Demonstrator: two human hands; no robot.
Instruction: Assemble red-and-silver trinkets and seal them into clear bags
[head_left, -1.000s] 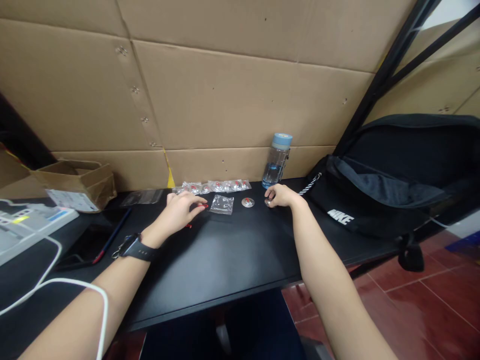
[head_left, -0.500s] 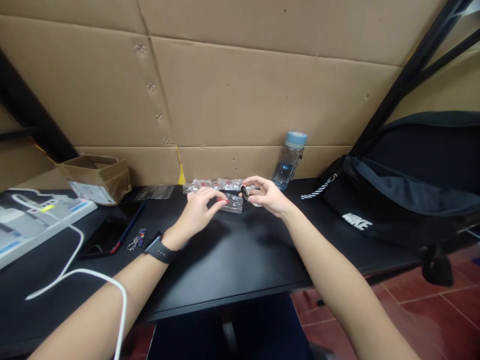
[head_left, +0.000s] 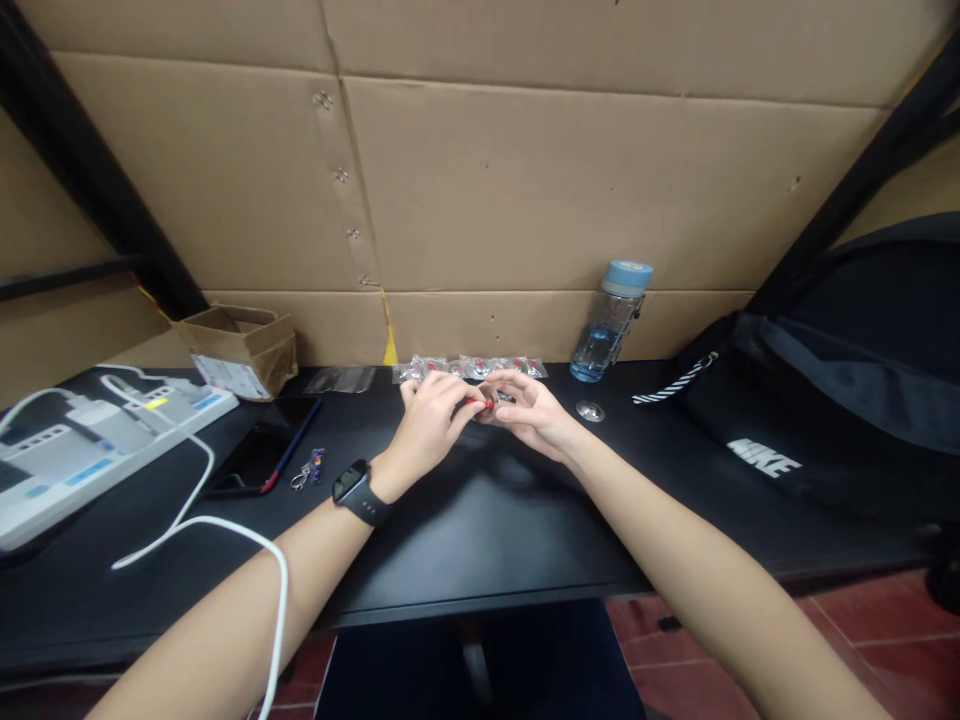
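Observation:
Near the back of the black desk, my left hand (head_left: 437, 412) pinches a small red item (head_left: 472, 402). My right hand (head_left: 536, 412) holds a small round clear-and-dark piece (head_left: 489, 405) by its edge. The red item and the round piece meet between my fingertips; fine detail is too small to tell. Just behind my hands lies a row of clear packets (head_left: 495, 367) with red bits inside. A small clear round disc (head_left: 590, 411) rests on the desk to the right of my right hand.
A water bottle (head_left: 611, 322) and a black backpack (head_left: 832, 400) stand right. On the left are a cardboard box (head_left: 247, 348), a phone (head_left: 262, 450), a keyring (head_left: 309, 470), a power strip (head_left: 112, 450), a white cable (head_left: 217, 521) and flat clear bags (head_left: 340, 380).
My hands have come together, bringing the red item to the round piece. The clear disc now shows on the desk at the right. The view has turned slightly left.

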